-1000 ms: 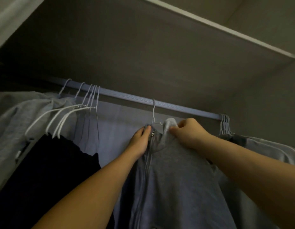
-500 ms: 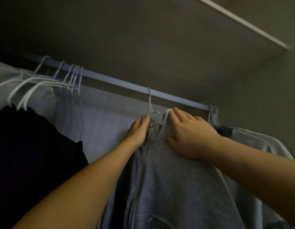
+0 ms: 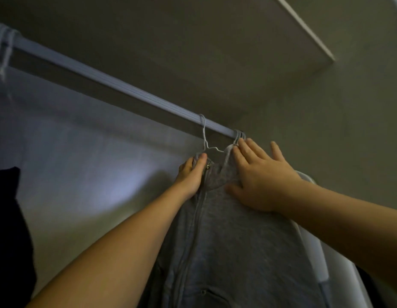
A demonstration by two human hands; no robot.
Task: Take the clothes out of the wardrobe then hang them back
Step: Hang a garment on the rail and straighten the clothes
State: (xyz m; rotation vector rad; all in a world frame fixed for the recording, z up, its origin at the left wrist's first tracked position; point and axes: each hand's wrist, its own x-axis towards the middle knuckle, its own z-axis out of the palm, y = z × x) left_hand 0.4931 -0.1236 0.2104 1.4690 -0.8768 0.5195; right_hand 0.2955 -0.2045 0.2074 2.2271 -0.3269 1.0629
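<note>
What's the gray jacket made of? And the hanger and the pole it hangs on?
Jacket: soft knit cloth, maybe cotton fleece; it looks speckled, matte and folds easily.
Hanger: thin wire, probably coated white; it's skinny and bent.
Pole: smooth, pale, ridged metal or plastic; can't tell which.

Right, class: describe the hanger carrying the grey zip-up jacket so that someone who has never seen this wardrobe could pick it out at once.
Follow the pale wardrobe rail down towards its right end. One white wire hanger hooks over it there, carrying the grey zip-up jacket between the left hand and right hand. Unlike the bunched hooks just right of it, it hangs alone.
</note>
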